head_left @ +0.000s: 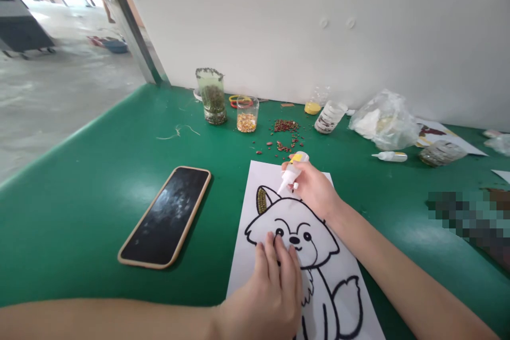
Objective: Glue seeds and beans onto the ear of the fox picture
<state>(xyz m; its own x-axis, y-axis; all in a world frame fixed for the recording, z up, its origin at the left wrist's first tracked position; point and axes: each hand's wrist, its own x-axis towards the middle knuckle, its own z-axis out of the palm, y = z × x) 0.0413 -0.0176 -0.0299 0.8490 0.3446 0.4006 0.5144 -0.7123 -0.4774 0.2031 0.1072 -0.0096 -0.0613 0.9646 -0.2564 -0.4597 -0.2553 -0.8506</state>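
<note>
A white sheet of paper point(247, 255) with a black-outlined fox drawing lies on the green table. My left hand point(266, 287) rests flat on the sheet, fingers stretched over the fox's lower face and chest. In my right hand point(314, 188) is a small white glue bottle point(294, 170) with a yellow label, tilted nozzle down. Its tip is by the top of the fox's head, close to the left ear; whether it touches the paper I cannot tell. Small greenish seeds point(261, 201) fill the outer strip of that ear.
A phone point(167, 218) lies left of the paper. Behind stand a green cup of seeds point(213, 98), a cup of corn kernels point(247, 119) and loose red beans point(286, 126). Rightward are a tilted bottle point(330, 117), a plastic bag point(384, 119) and another glue bottle point(390, 156).
</note>
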